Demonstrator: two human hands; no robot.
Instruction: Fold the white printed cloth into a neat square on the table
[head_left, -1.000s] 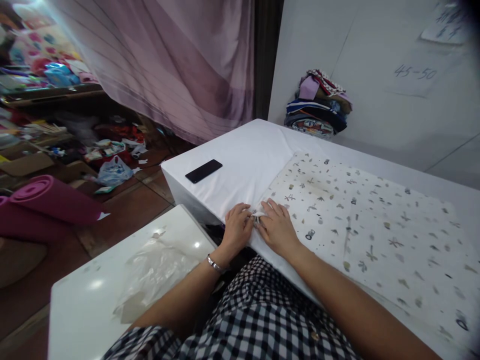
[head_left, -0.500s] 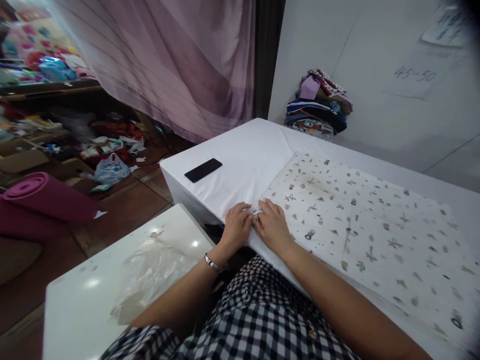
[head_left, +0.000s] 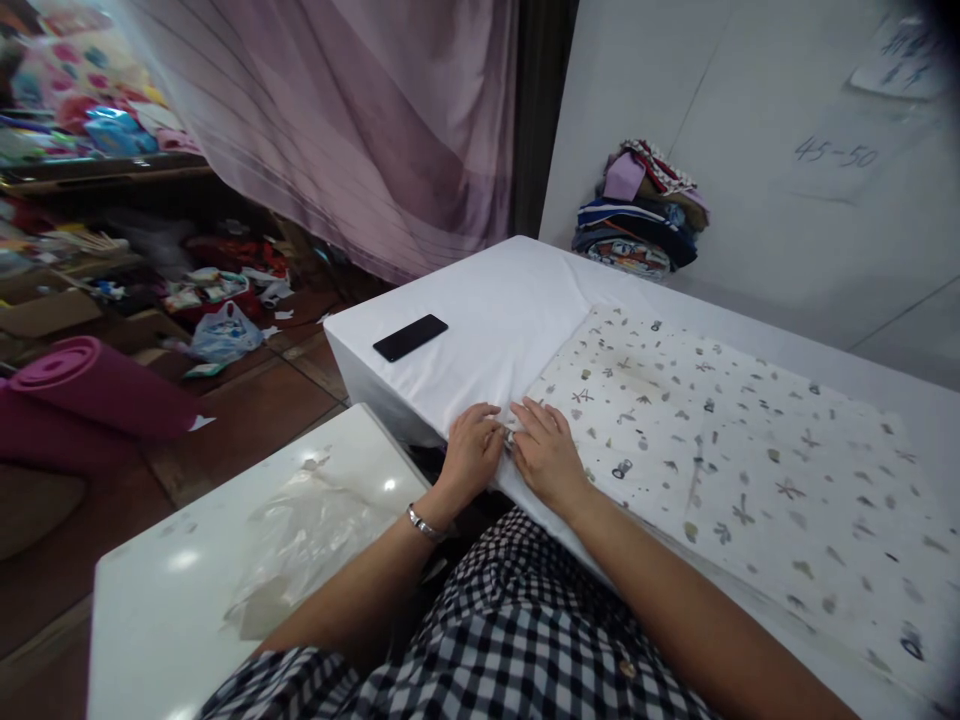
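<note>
A white cloth printed with small grey and green shapes (head_left: pixel 720 460) lies flat across the white-covered table (head_left: pixel 480 300). My left hand (head_left: pixel 474 450) is closed at the cloth's near left corner, with the fingers bent and the thumb toward the right hand. Close beside it, my right hand (head_left: pixel 551 455) grips the same corner, its fingers curled over the edge. Between the two hands a small bunched bit of white fabric shows. The fingertips partly hide it.
Beyond the hands, a black phone (head_left: pixel 410 338) rests on the table. At left, a crumpled clear plastic bag (head_left: pixel 315 540) lies on a glossy white surface (head_left: pixel 150 600). Folded clothes (head_left: pixel 637 215) are stacked against the wall. A rolled pink mat (head_left: pixel 97 400) is on the floor.
My right hand's fingers have shifted slightly over the cloth corner, and less bunched white fabric shows between the hands. The phone and cloth lie as before; the view has moved a little.
</note>
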